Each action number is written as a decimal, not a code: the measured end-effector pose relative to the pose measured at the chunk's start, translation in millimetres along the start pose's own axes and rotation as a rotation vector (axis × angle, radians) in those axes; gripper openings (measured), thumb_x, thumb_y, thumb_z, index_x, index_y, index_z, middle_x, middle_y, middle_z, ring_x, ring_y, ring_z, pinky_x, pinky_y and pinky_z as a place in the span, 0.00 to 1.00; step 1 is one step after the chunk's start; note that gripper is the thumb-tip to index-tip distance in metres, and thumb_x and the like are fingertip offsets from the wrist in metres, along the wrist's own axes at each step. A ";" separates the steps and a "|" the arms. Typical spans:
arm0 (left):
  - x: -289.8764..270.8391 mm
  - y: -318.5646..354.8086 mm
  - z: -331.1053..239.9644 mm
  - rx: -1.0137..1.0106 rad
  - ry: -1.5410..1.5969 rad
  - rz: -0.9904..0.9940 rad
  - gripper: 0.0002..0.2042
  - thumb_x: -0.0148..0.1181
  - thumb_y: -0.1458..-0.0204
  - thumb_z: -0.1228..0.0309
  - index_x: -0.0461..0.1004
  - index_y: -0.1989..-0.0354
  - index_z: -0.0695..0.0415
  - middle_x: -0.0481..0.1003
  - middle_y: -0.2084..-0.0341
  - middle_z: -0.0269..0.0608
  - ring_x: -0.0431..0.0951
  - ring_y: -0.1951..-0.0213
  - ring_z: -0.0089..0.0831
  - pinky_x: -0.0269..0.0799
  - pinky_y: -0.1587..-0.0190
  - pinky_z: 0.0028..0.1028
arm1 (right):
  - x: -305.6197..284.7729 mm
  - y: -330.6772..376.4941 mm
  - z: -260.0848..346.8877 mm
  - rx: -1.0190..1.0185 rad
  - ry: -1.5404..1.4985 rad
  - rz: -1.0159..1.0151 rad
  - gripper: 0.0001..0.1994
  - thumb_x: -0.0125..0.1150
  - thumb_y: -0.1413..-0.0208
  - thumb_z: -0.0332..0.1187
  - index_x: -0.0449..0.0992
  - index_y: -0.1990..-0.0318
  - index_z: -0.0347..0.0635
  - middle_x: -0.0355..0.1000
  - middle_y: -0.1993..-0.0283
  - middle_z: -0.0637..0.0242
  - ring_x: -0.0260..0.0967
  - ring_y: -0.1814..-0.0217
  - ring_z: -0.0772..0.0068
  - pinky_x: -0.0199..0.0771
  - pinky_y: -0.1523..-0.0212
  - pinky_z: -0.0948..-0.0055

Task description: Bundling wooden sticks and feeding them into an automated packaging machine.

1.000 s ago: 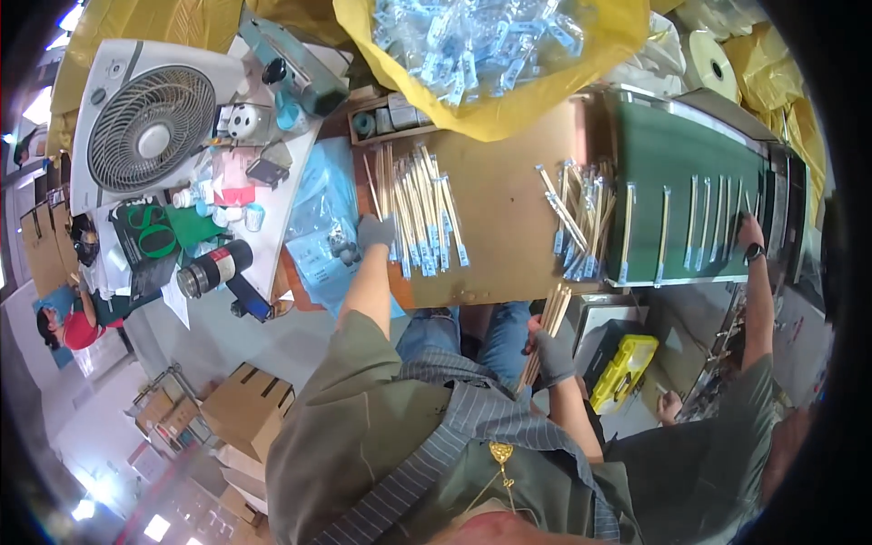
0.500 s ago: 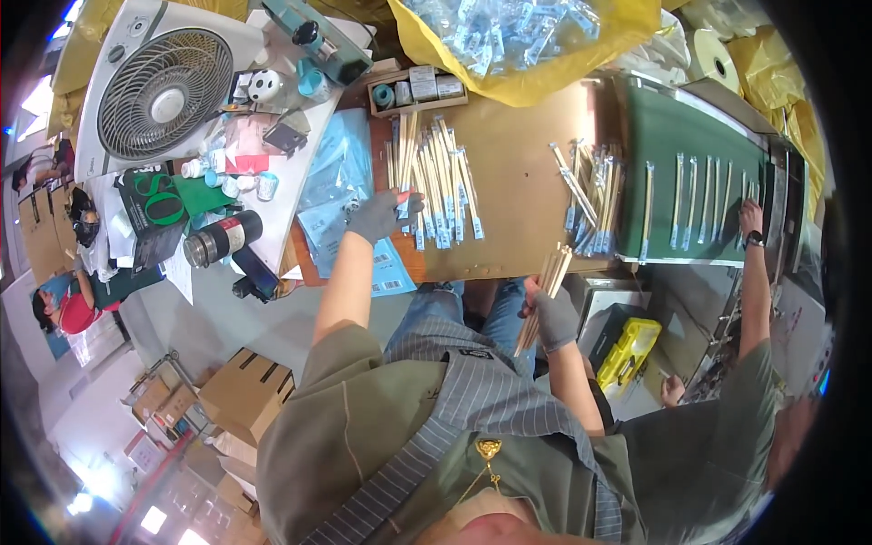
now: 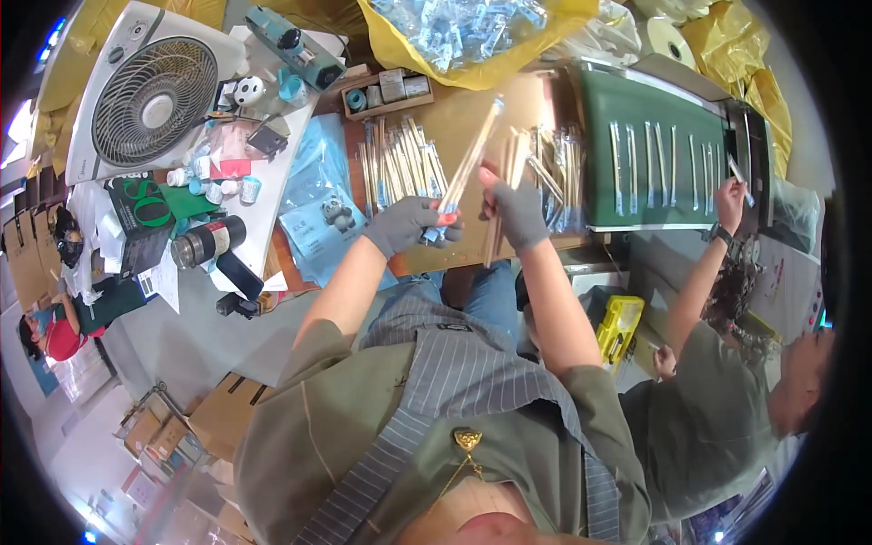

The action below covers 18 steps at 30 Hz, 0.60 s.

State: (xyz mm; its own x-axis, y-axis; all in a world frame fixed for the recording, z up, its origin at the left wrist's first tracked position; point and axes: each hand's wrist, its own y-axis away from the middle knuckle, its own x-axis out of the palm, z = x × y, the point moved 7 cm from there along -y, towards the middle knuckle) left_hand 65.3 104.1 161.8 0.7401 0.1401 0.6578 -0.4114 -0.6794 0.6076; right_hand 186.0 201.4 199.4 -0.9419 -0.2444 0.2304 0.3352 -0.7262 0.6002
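Observation:
My left hand (image 3: 406,224), in a grey glove, grips the lower end of a long clear sleeve (image 3: 472,154) that slants up and to the right over the brown table (image 3: 454,109). My right hand (image 3: 520,211), gloved too, holds a bundle of pale wooden sticks (image 3: 504,195) upright beside that sleeve. A row of packed sticks (image 3: 400,168) lies on the table just beyond my left hand. More sticks in sleeves (image 3: 554,173) lie in a loose pile to the right of my right hand.
A green conveyor belt (image 3: 668,154) carries spaced sleeves on the right; a co-worker's hand (image 3: 731,200) reaches to its far end. A white fan (image 3: 150,95), a small box of parts (image 3: 386,91), a yellow bag of clear packets (image 3: 472,32) and blue packets (image 3: 318,213) surround the table.
Both hands have risen from the table's near edge and come together. My left hand has picked up a clear sleeve, and my right hand has brought its sticks up beside it.

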 end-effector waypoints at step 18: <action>-101.6 127.7 63.3 -0.041 -0.564 -0.794 0.15 0.56 0.52 0.62 0.76 0.66 0.64 0.75 0.73 0.33 0.71 0.72 0.19 0.64 0.66 0.19 | 34.5 -11.2 -94.5 0.191 0.125 0.283 0.19 0.56 0.51 0.33 0.65 0.51 0.35 0.61 0.81 0.73 0.58 0.81 0.80 0.61 0.79 0.79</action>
State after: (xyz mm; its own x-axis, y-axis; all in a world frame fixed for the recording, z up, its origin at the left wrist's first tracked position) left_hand -28.8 -42.4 144.3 0.9516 0.1736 -0.2536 0.3072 -0.5090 0.8041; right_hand 147.8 140.3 128.2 -0.8024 -0.5039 0.3197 0.5698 -0.4881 0.6611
